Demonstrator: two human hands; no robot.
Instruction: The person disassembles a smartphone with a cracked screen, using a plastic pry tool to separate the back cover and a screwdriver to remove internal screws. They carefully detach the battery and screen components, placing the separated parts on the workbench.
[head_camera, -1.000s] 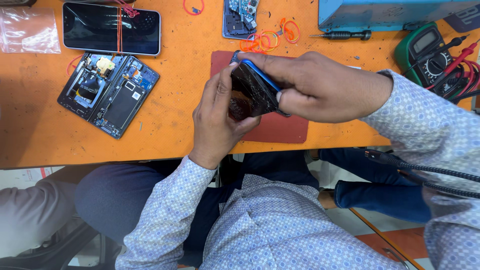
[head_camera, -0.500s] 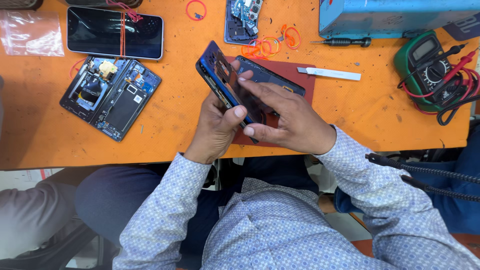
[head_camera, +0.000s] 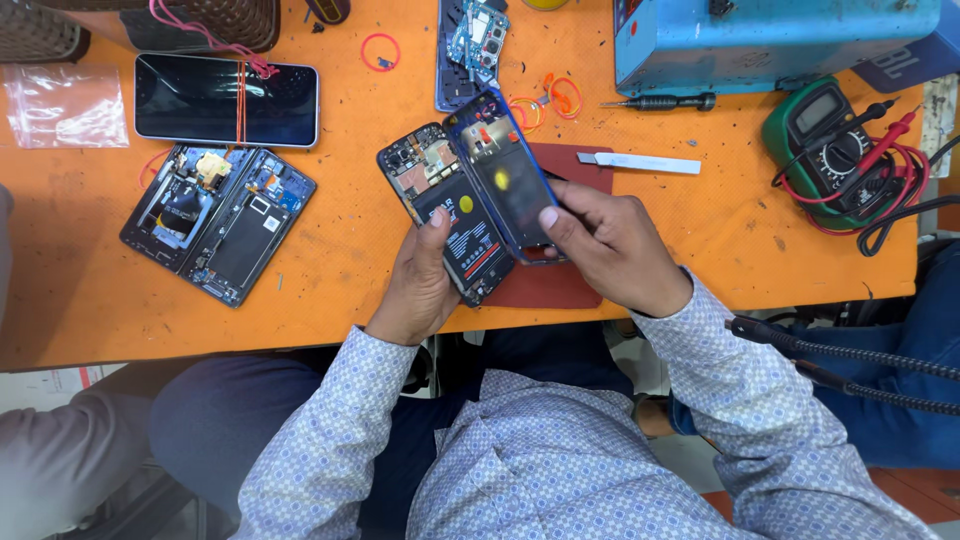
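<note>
Orange desk (head_camera: 330, 270) surface carries the work. An opened smartphone body (head_camera: 450, 215), its battery and circuit boards exposed, is held above the desk's near edge in the left hand (head_camera: 415, 285), whose grip is clamped on its lower end. A blue back cover (head_camera: 505, 180), tilted up off the body along its right side, is pinched at its lower edge by the right hand (head_camera: 610, 245), grip closed on it. A dark red mat (head_camera: 570, 285) lies beneath both. At 3 o'clock lies a white pry tool (head_camera: 640, 162); at 9 o'clock, a dismantled phone (head_camera: 215, 220); farther toward 3 o'clock, a green multimeter (head_camera: 830, 150).
</note>
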